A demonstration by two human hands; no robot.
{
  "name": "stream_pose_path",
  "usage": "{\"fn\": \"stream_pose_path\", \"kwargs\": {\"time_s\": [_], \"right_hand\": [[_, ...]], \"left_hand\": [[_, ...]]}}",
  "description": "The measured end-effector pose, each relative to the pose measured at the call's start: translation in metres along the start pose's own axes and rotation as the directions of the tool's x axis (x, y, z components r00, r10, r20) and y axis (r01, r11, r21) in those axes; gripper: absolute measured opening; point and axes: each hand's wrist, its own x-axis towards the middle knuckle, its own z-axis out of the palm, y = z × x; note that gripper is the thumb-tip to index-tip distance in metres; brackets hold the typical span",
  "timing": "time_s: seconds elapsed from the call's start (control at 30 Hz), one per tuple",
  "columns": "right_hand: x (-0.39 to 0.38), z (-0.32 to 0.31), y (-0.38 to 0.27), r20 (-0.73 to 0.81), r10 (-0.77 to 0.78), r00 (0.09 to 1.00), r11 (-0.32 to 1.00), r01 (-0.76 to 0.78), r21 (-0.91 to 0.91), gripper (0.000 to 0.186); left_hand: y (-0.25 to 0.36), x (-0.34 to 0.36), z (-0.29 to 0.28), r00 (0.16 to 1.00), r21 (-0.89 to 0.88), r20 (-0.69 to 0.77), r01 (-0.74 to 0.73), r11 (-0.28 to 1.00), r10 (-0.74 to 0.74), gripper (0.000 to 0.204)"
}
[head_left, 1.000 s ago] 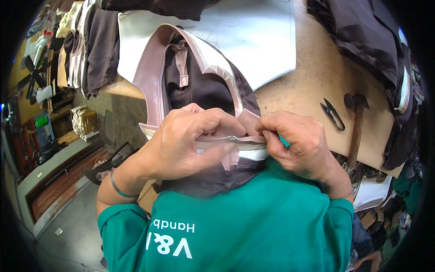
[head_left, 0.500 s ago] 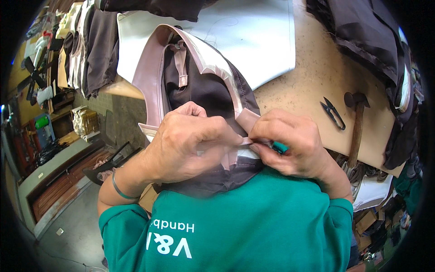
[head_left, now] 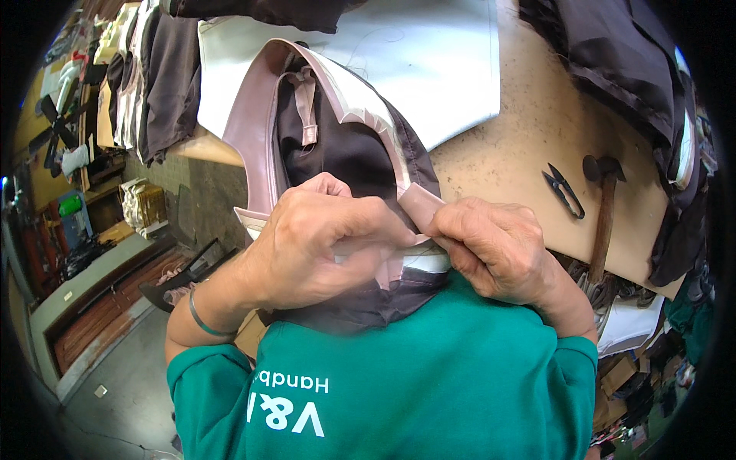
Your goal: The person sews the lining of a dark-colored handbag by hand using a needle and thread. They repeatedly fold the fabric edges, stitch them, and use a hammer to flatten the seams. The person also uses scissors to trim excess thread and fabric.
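An unfinished dark brown bag (head_left: 337, 149) with pink leather-like trim (head_left: 249, 138), white edging and a hanging tabbed strap (head_left: 310, 119) lies in front of me. My left hand (head_left: 310, 241) is closed on the bag's near edge, index finger bent over a narrow pink strip. My right hand (head_left: 487, 249) pinches the same edge just to the right, beside an upright pink flap (head_left: 418, 203). Both hands' fingertips are partly hidden or blurred, close together.
A white sheet (head_left: 460, 69) lies behind the bag on the tan table (head_left: 537, 100). Black thread snips (head_left: 564, 192) and a wooden-handled hammer (head_left: 604, 215) lie at the right. Dark fabric pieces (head_left: 613, 61) are piled at the back right, more at the left.
My right hand has shifted a little left and down along the edge. My left index finger has moved down and right onto the strip, nearer the right fingertips.
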Motion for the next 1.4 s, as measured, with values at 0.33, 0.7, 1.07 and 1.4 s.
{"fn": "stream_pose_path", "kwargs": {"time_s": [0.33,0.7,1.07,1.4], "right_hand": [[0.008,-0.019,-0.002,0.334,0.475,0.814,0.744,-0.574,0.342,0.012],[0.016,-0.018,0.000,0.532,0.496,0.687,0.645,-0.701,0.304,0.016],[0.007,-0.004,-0.003,0.299,0.296,0.907,0.910,-0.363,0.200,0.011],[0.014,-0.011,-0.006,0.399,0.297,0.868,0.871,-0.417,0.260,0.013]], "left_hand": [[0.000,0.000,0.003,0.982,0.175,-0.035,-0.176,0.969,0.185,0.020],[0.003,-0.004,0.004,0.983,0.249,0.004,-0.178,0.952,0.183,0.016],[0.002,-0.002,0.004,0.980,0.215,-0.028,-0.188,0.958,0.199,0.020],[0.004,-0.008,-0.009,0.988,0.165,-0.024,-0.147,0.975,0.153,0.019]]}}
